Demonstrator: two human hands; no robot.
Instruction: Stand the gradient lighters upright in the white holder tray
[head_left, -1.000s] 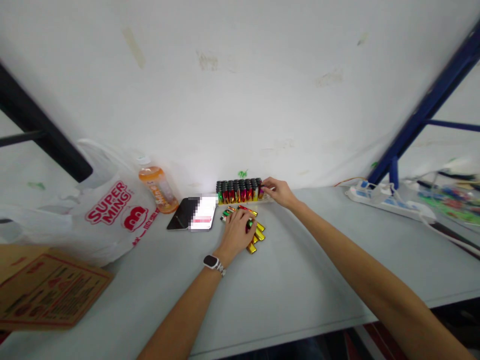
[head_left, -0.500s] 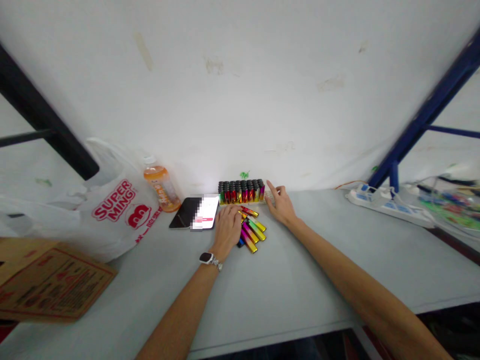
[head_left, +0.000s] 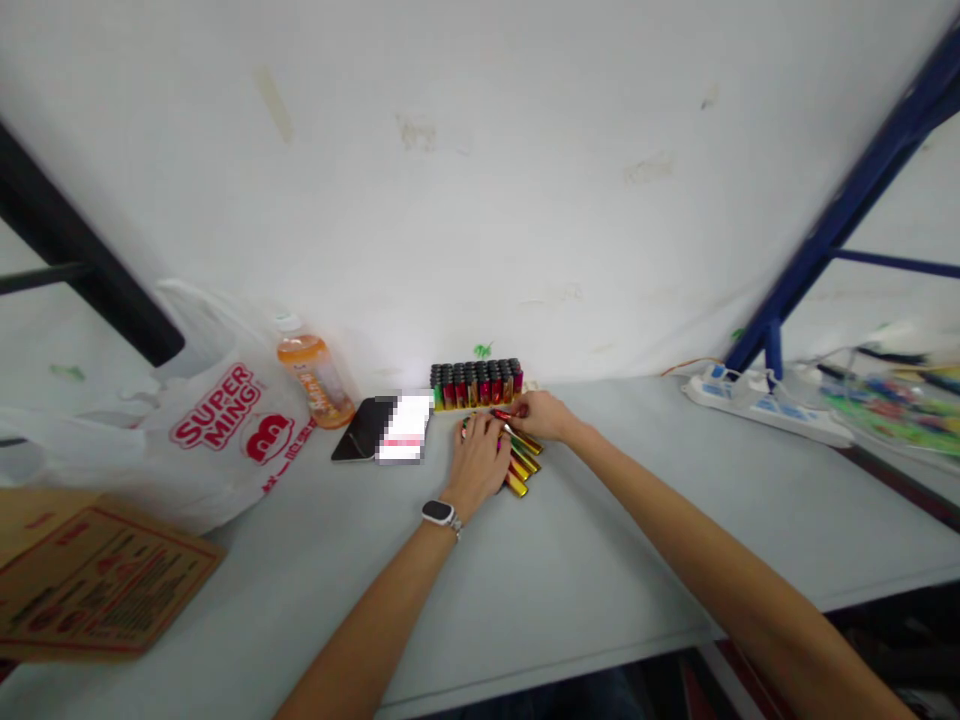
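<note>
Dark-topped lighters [head_left: 477, 384] stand upright in rows in a tray against the wall. In front of them lies a loose pile of shiny lighters [head_left: 525, 462], gold, red and green. My left hand [head_left: 481, 458], with a watch at its wrist, lies flat over the pile's left part, fingers spread. At the pile's upper right, my right hand [head_left: 543, 414] pinches a red lighter [head_left: 502, 413] close to the tray's front edge.
Left of the pile lies a phone or tablet [head_left: 366, 430] with a blurred screen. Farther left are an orange drink bottle [head_left: 318, 380], a white plastic bag [head_left: 217, 440] and a cardboard box [head_left: 112, 580]. A white power strip [head_left: 765, 408] lies at the right by a blue frame [head_left: 814, 240].
My right hand has moved left and down from the tray's right end, and its fingers have closed on a red lighter. My left hand has shifted right over the pile.
</note>
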